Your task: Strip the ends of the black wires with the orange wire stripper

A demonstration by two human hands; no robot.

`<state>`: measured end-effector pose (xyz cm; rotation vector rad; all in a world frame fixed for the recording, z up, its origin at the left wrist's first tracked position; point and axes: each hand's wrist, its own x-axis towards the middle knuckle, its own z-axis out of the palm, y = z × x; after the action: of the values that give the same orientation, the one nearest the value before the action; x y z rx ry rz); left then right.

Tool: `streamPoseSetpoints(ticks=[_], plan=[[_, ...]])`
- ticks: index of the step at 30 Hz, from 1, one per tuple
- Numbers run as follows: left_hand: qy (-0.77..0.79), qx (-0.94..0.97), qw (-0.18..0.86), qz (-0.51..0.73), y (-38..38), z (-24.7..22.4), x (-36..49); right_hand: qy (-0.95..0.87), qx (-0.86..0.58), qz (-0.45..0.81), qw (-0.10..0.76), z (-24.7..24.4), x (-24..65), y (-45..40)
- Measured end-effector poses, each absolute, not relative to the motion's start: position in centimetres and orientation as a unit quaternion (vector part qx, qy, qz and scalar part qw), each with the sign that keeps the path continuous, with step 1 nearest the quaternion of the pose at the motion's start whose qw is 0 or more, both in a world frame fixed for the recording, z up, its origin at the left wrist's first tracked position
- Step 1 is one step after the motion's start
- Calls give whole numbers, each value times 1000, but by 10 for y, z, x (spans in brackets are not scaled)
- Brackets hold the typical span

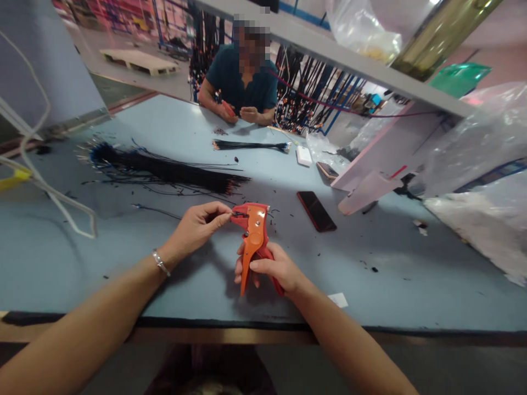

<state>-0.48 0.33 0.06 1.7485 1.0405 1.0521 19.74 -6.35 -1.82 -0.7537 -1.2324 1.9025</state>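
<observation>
My right hand is wrapped round the handles of an orange and red wire stripper, held upright with its jaws facing left. Thumb and forefinger of my left hand pinch a thin black wire right at the jaws. The wire trails out to the left behind that hand, and its far end shows a small terminal. Whether the near tip sits between the jaws is too small to tell. Behind my left hand lies a large bundle of black wires with blue and reddish ends.
A dark phone lies right of the stripper. Farther back are a smaller wire bundle, a white box and another phone. Across the table a person holds a red tool. White cable loops at the left; plastic bags crowd the right.
</observation>
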Motion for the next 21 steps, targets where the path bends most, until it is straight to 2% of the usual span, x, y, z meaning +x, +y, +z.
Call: streamPoseSetpoints(ticks=[21], plan=[[396, 667, 471, 420, 2, 5, -6, -501, -282, 734, 361, -18, 197, -68]])
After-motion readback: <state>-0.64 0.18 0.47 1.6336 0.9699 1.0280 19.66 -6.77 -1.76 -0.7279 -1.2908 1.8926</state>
